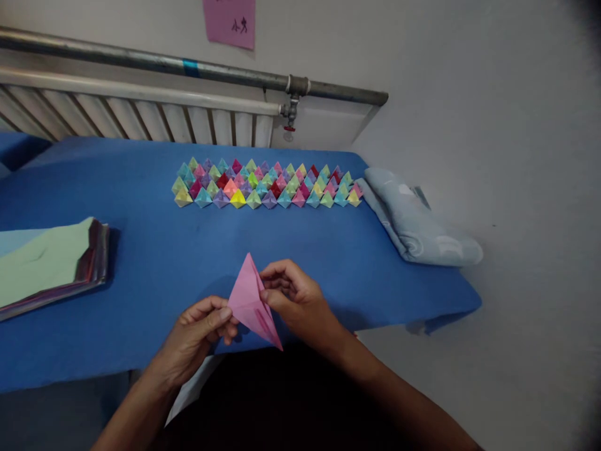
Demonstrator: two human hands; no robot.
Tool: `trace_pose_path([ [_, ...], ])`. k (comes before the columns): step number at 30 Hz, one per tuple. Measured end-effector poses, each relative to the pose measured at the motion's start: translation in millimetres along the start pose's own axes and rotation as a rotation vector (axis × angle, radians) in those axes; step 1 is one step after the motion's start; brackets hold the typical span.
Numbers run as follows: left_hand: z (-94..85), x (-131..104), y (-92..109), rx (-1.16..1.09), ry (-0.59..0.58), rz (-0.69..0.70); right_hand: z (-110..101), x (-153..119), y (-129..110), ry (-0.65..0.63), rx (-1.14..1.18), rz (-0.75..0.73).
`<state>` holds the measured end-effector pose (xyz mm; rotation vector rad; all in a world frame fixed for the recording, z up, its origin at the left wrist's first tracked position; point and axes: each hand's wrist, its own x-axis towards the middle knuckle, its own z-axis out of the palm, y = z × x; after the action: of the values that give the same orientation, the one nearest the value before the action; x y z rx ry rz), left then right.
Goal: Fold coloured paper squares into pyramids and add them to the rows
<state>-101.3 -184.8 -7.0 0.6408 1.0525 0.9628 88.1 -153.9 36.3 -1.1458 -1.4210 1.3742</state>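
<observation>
A folded pink paper [246, 297], pointed at its top and bottom, is held up over the front edge of the blue-covered table [154, 263]. My left hand [200, 332] pinches its left corner between thumb and fingers. On the other side, my right hand [298, 300] is closed on the paper's right edge, thumb in front and fingers curled behind. Beyond the hands, several small folded paper pieces [238, 198] in many colours stand in tight rows near the table's back.
A stack of coloured paper [44, 260] lies at the left. At the right end is a folded light-blue cloth [413, 219]. Behind the table are a white radiator [150, 119], a metal pipe [235, 74] and a valve [292, 109]; a pink note [230, 25] hangs above.
</observation>
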Motion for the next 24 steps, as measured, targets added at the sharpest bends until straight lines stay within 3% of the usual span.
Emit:
trace_pose_path([
  [4,-2.9,0,-2,0.077,-0.07,0.006,-4,4,2,-0.025,0.159,0.138],
  [6,-4.2,0,0,0.109,-0.12,-0.008,-9,7,3,-0.102,0.209,0.249],
  [9,-5.6,0,3,0.131,-0.159,-0.035,-13,9,10,-0.263,0.179,0.337],
  [12,-4.4,1,6,0.134,-0.175,-0.08,-12,8,20,-0.298,0.075,0.324],
  [16,6.2,4,7,-0.015,-0.11,-0.125,-6,3,27,-0.124,-0.013,0.205],
  [19,17.0,4,8,-0.13,-0.085,-0.154,-3,1,31,0.002,-0.12,0.021],
  [24,24.4,4,8,-0.147,-0.094,-0.184,-5,1,39,-0.042,-0.382,-0.393],
])
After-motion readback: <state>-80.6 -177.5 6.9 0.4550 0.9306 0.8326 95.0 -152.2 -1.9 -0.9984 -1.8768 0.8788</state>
